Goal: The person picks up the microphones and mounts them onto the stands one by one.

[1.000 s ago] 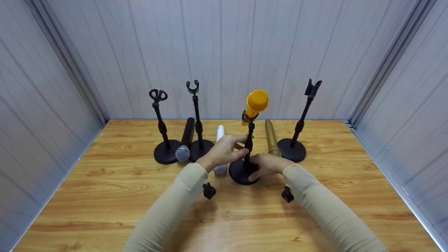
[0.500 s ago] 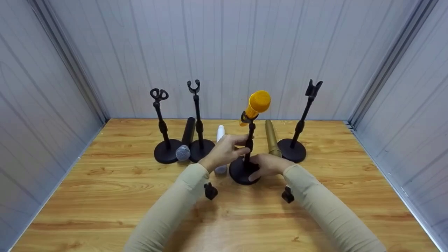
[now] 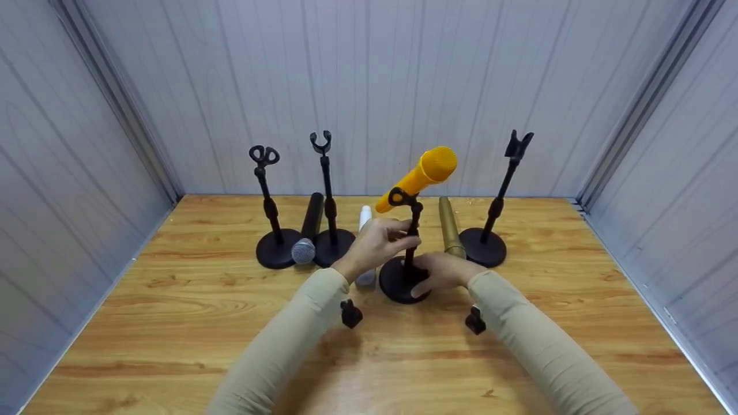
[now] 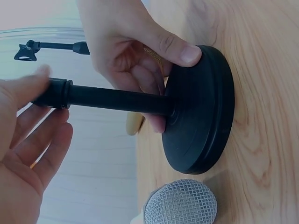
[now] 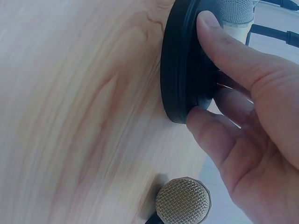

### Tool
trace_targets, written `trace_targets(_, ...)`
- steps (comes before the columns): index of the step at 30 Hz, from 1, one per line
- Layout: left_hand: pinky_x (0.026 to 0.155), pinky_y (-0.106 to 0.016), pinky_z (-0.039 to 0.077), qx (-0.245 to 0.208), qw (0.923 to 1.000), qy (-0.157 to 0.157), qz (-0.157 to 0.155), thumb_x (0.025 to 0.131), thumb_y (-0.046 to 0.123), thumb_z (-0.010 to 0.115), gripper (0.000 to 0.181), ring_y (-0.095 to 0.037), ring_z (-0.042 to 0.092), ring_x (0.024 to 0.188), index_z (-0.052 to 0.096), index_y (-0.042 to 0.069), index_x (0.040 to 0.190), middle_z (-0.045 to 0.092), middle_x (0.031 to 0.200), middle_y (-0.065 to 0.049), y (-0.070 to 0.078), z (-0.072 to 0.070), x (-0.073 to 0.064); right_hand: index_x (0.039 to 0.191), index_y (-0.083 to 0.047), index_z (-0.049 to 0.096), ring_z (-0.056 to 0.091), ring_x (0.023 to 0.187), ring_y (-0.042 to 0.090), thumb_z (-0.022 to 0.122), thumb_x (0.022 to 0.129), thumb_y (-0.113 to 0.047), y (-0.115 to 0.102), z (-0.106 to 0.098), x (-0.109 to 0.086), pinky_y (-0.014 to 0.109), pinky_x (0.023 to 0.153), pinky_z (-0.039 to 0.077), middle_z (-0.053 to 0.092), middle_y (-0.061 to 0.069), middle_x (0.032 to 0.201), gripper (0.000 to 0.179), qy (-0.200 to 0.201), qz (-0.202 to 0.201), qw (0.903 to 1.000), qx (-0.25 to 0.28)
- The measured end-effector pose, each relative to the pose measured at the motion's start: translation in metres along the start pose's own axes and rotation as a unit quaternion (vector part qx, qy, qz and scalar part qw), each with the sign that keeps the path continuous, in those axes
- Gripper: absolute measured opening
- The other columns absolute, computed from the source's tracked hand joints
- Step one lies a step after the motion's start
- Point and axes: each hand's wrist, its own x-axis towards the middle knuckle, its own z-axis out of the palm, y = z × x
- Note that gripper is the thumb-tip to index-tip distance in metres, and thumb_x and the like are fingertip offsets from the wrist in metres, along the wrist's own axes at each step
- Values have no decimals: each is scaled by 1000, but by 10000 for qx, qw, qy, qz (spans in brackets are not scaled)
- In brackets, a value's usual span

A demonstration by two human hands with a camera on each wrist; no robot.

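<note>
A yellow microphone (image 3: 416,177) sits tilted in the clip of a black desktop microphone stand (image 3: 392,283), its head up to the right and its tail low to the left. My left hand (image 3: 372,246) pinches the stand's pole at the collar (image 4: 55,93) between thumb and fingers. Low down, my right hand (image 3: 443,271) grips the round base, which rests on the table; its thumb (image 5: 229,42) presses on the top and its fingers curl at the edge. Beside the base lies a white microphone (image 3: 365,215), partly hidden behind my left hand.
Two black stands (image 3: 275,249) (image 3: 328,202) stand on the left, a third stand (image 3: 483,248) on the right. A black microphone (image 3: 312,214) with a silver head lies between the left two. A gold microphone (image 3: 448,226) lies right of my hands. Panel walls enclose the wooden table (image 3: 173,323).
The yellow microphone and its clip have turned on the stand: the head has swung right and the tail left. The base has stayed in place and both hands have kept their hold.
</note>
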Motion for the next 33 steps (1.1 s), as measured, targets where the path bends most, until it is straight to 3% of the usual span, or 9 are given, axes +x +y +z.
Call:
trace_targets(5, 71, -26, 56, 261, 9994, 174, 138, 101, 20, 66, 19, -9, 70, 77, 79, 7, 97, 76, 91, -3, 2, 1, 1, 135, -4, 62, 60, 121, 32, 81, 89, -30, -1, 0, -1, 48, 104, 45, 65, 14, 132, 57, 29, 3, 10000, 9)
trace_targets(8, 74, -25, 56, 240, 9996, 144, 4, 103, 20, 64, 21, -8, 68, 81, 78, 8, 95, 75, 93, -2, 4, 0, 2, 137, -4, 61, 60, 122, 32, 80, 90, -31, -2, -1, -2, 49, 105, 44, 64, 14, 133, 58, 9, 20, 10000, 43)
trace_targets(15, 86, -29, 56, -16, 9999, 22, -139, 106, 18, 56, 25, -10, 70, 100, 74, 8, 121, 74, 113, -4, 14, -3, 5, 143, -3, 56, 58, 125, 34, 78, 91, -36, -1, -1, -4, 49, 106, 44, 61, 16, 138, 65, 15, 16, 10000, 74)
trace_targets(21, 87, -26, 55, 24, 9998, -23, -202, 107, 18, 54, 26, -10, 69, 103, 72, 6, 122, 73, 116, -5, 21, -4, 11, 139, -1, 59, 59, 123, 35, 79, 90, -36, 0, -1, -7, 50, 104, 45, 62, 17, 135, 63, 96, 52, 9999, 130)
trace_targets(29, 88, -29, 55, -476, 9985, 97, -247, 107, 15, 54, 25, -12, 68, 103, 67, 4, 126, 72, 113, -4, 31, -8, 17, 138, -1, 60, 59, 123, 35, 79, 90, -37, 1, -1, -5, 50, 104, 44, 62, 17, 135, 63, 51, 85, 9999, 41)
trace_targets(33, 87, -31, 54, -592, 9979, 169, -183, 107, 16, 53, 22, -21, 67, 101, 65, 5, 123, 70, 109, -4, 37, -11, 20, 141, -2, 58, 57, 126, 35, 78, 90, -36, 0, 0, -4, 50, 107, 42, 60, 17, 138, 64, 16, 141, 9998, 110)
